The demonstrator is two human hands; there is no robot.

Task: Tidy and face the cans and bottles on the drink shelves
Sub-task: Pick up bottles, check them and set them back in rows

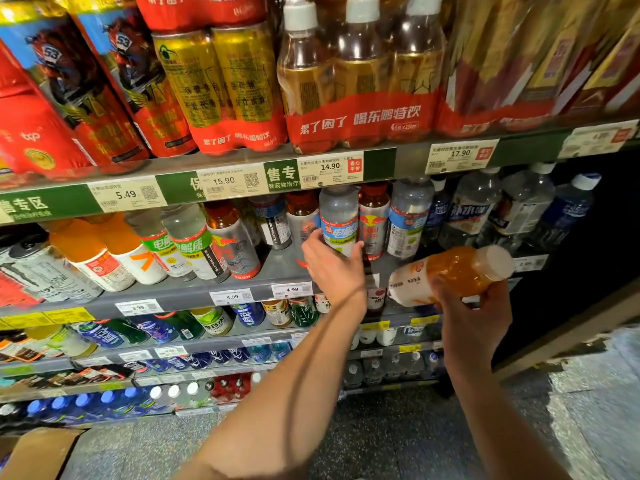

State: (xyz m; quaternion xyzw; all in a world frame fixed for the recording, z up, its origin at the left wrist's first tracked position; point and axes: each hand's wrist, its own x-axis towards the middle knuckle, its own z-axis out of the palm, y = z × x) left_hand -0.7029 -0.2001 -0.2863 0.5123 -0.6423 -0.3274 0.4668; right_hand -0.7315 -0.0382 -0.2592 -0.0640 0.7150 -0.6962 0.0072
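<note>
My left hand (334, 266) grips the lower part of a clear electrolyte bottle with a blue label (338, 218), which stands upright on the second shelf (239, 289). My right hand (472, 313) holds an orange juice bottle with a white cap (450, 273) tilted on its side in front of that shelf, cap pointing right. Red-capped brown bottles (373, 220) stand on either side of the blue-label bottle. Green-label electrolyte bottles (187, 242) and orange juice bottles (90, 254) stand further left.
The top shelf holds shrink-wrapped packs of gold cans (221, 84) and amber bottles (360, 74). Water bottles (519, 206) fill the second shelf's right end. Lower shelves carry several small bottles (214, 320). A cardboard box (38, 452) sits on the floor at bottom left.
</note>
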